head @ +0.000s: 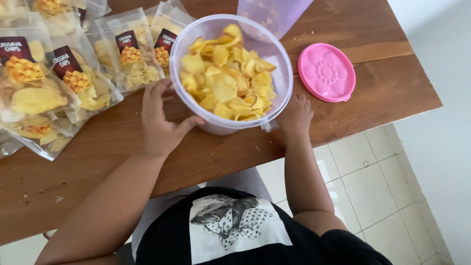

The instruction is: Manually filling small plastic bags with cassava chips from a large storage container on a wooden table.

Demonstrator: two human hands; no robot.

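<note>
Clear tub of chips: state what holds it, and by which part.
Both hands hold the clear tub by its lower side wall: the left hand wraps one side, thumb across the front, and the right hand presses the opposite side.

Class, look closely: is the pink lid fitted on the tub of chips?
No, the pink lid lies flat on the wooden table, apart from the open tub.

I saw clear chip bags point(73, 81) piled on the wooden table point(382, 93), a pink lid point(327, 72) near a purple container point(274, 14).
</note>
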